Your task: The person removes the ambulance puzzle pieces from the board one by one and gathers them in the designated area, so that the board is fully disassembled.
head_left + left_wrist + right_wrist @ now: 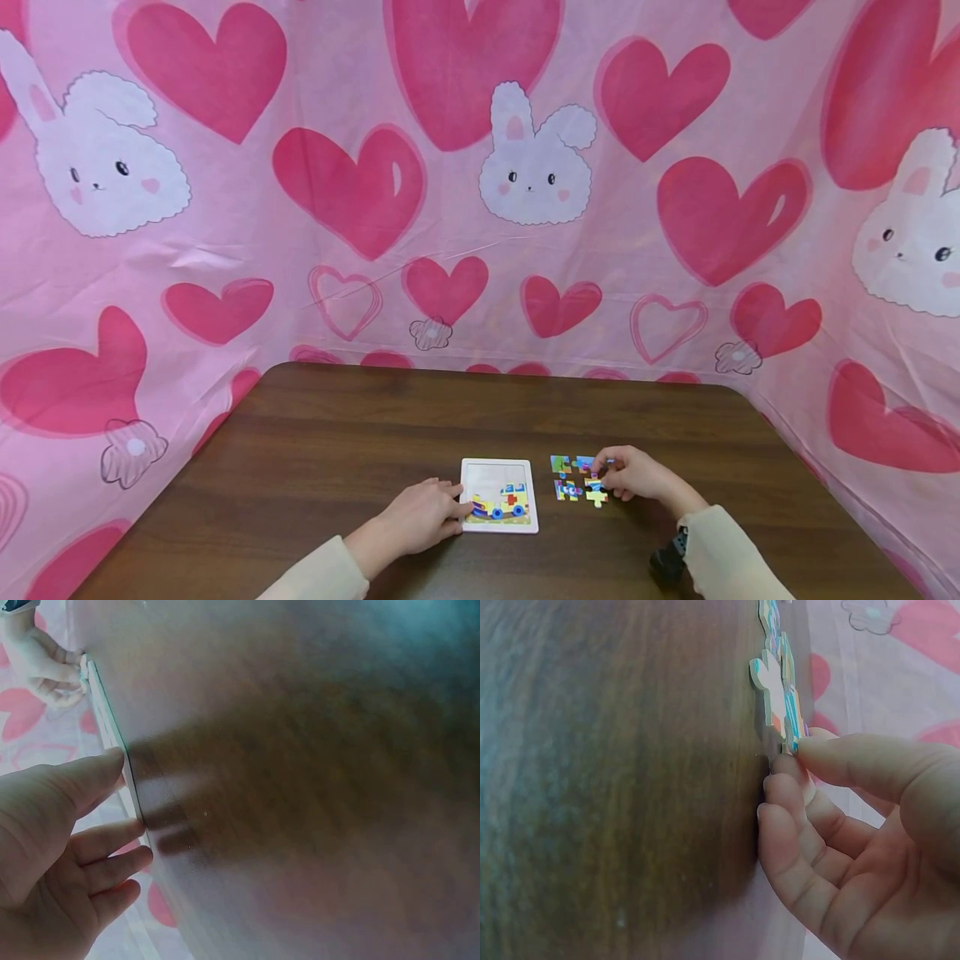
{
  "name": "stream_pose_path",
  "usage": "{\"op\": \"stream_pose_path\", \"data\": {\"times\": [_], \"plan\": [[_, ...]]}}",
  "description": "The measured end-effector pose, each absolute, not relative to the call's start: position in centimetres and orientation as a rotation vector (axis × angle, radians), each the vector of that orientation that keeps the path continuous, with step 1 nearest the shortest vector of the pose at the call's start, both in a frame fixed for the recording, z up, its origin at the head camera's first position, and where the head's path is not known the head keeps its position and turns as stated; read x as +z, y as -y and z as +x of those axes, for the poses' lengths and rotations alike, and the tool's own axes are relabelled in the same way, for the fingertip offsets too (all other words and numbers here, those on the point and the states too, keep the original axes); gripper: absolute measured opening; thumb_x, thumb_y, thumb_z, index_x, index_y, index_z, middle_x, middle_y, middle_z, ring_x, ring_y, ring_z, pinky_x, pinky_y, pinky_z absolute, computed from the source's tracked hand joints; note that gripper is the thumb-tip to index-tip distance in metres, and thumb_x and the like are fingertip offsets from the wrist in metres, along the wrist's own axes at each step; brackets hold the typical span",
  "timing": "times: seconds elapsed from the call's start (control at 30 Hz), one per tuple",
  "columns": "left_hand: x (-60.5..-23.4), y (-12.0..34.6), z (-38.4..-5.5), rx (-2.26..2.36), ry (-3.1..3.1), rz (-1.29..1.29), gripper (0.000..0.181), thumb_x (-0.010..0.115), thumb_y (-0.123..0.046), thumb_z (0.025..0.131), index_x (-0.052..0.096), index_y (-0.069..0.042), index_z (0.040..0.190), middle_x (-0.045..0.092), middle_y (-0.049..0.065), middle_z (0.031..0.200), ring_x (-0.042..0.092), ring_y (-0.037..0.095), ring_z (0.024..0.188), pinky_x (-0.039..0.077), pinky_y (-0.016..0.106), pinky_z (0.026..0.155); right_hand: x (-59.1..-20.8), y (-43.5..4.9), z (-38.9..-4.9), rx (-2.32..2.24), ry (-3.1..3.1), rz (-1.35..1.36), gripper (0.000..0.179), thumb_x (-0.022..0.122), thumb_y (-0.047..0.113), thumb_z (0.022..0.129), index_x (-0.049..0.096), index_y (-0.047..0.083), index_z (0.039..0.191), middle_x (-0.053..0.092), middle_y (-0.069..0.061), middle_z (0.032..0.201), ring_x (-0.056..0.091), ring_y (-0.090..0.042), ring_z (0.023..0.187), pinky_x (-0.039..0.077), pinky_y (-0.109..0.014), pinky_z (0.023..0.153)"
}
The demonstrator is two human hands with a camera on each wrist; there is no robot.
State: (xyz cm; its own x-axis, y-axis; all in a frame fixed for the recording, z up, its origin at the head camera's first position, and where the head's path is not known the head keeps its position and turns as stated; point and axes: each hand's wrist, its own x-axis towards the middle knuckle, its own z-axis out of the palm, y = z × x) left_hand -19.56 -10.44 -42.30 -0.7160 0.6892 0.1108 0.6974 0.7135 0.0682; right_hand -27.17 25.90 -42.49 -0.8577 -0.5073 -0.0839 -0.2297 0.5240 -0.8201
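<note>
A white-framed puzzle board (pixel 497 461) lies flat on the table, its lower part filled with pieces picturing a yellow vehicle (pixel 513 498). My left hand (pixel 422 514) rests at the board's left edge, fingertips touching the frame; the left wrist view shows thumb and fingers (pixel 112 877) along that edge. Right of the board lie several loose jigsaw pieces, among them a green one (pixel 559 463), a blue one (pixel 567 490) and a yellow one (pixel 597 497). My right hand (pixel 637 475) pinches a bluish jigsaw piece (pixel 793 720) between thumb and index finger at the right end of this group.
The dark brown wooden table (pixel 360 433) extends around the board on all sides. A pink curtain (pixel 450 242) with hearts and rabbits hangs behind and at both sides. A black wrist device (pixel 669 557) hangs beneath the right sleeve, close above the table.
</note>
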Motion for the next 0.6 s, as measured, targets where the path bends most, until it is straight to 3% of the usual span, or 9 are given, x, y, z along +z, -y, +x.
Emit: {"op": "stream_pose_path", "data": {"times": [0.6], "plan": [[-42.21,10.41,-19.51,-0.15,2.816,-1.163,0.029,0.067,-0.024,0.083,0.069,-0.019,0.111,0.062,0.012,0.115,0.057,0.02,0.106,0.043,0.031,0.088,-42.47,-25.84,-27.29,-1.22,-2.488,-0.586,0.01,0.057,-0.003,0.084,0.06,0.0,0.092,0.05,-0.002,0.066,0.048,-0.016,0.054,0.045,-0.03,0.047]]}}
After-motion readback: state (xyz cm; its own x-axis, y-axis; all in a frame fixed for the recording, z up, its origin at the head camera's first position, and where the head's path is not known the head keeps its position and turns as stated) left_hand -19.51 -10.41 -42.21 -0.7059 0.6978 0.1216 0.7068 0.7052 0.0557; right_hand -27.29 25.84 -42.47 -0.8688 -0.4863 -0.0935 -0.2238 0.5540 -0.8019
